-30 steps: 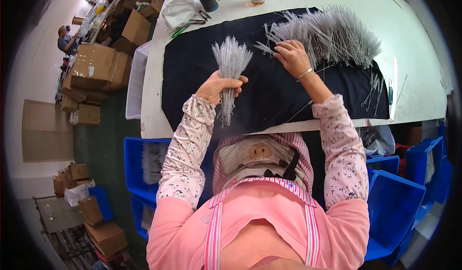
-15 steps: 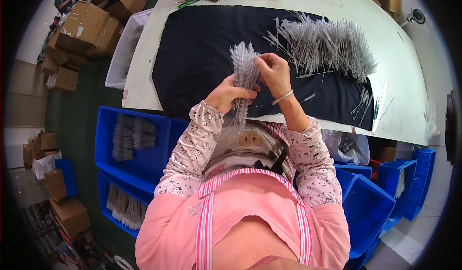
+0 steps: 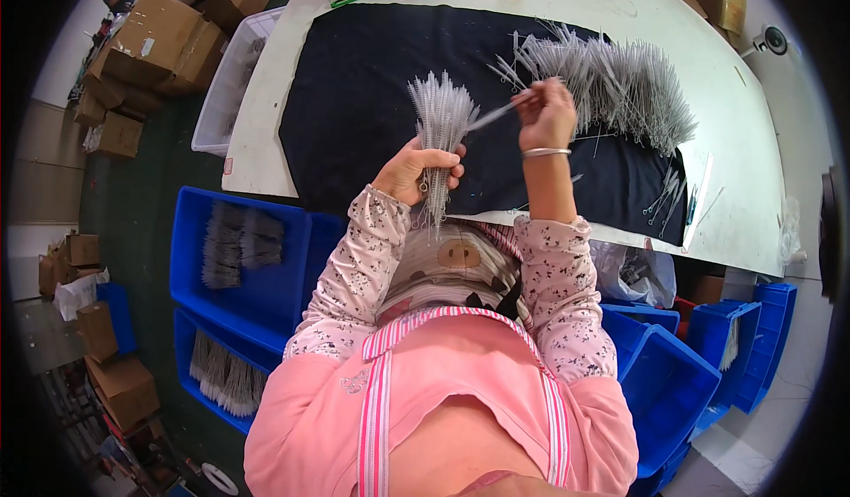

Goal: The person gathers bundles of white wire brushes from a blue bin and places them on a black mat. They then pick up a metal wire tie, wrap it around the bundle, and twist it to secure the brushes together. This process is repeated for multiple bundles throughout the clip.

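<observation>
While left hand grips brushes (upright bundle).

Bristly wire brushes on matt black cloth, a smooth white table, glossy blue plastic bins.

From my remote seat, even overhead light fills the room, bright on the white counter and flat on the black cloth, with only soft, short shadows. Faint glare whitens the counter's far right side. The fisheye lens bends the counter's edges and squeezes the blue bins and cardboard boxes toward a black, vignetted rim. The centre is sharp; the thin brush in my right hand shows slight blur.
</observation>
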The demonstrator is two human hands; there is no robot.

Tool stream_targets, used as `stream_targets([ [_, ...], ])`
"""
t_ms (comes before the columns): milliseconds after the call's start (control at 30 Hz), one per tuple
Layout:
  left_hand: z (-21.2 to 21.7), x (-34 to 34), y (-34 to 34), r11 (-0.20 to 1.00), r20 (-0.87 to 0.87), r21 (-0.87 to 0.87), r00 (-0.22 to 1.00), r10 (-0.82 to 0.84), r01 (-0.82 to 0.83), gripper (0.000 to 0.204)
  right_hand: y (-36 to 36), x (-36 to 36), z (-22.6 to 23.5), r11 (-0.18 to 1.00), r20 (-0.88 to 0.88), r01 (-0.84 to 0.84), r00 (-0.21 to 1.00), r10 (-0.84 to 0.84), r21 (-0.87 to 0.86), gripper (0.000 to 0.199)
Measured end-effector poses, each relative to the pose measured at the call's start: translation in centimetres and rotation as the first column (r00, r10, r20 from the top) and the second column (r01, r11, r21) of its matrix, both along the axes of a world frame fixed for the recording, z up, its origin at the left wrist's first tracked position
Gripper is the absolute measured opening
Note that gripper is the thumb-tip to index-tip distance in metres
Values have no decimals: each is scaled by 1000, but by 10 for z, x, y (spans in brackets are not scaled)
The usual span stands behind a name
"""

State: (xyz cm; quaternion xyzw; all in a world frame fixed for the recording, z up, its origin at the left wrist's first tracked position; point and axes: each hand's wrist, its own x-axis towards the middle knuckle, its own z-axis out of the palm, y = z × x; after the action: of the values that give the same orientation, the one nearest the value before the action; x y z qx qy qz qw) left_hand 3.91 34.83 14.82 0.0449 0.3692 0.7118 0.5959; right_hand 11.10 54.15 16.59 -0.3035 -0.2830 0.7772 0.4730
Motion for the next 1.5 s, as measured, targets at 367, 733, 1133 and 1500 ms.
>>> stream_targets([
  [367, -10, 6, 8, 998, -244, 56, 969, 34, -21, 44, -54, 12, -21, 663, 650, -667, 676, 346, 341, 19],
  [733, -6, 6, 8, 997, -243, 81, 969, 35, -16, 49, -48, 11, -25, 616, 673, -685, 668, 319, 388, 19],
  [1133, -5, 5, 12, 991, -92, -43, 988, 123, -127, 30, -48, 6, -23, 931, 182, -363, 918, 353, 24, 15],
  [1500, -5, 11, 16, 992, -379, 63, 917, 126, -111, 50, -54, 13, -24, 686, 567, -701, 651, 504, 195, 17],
])
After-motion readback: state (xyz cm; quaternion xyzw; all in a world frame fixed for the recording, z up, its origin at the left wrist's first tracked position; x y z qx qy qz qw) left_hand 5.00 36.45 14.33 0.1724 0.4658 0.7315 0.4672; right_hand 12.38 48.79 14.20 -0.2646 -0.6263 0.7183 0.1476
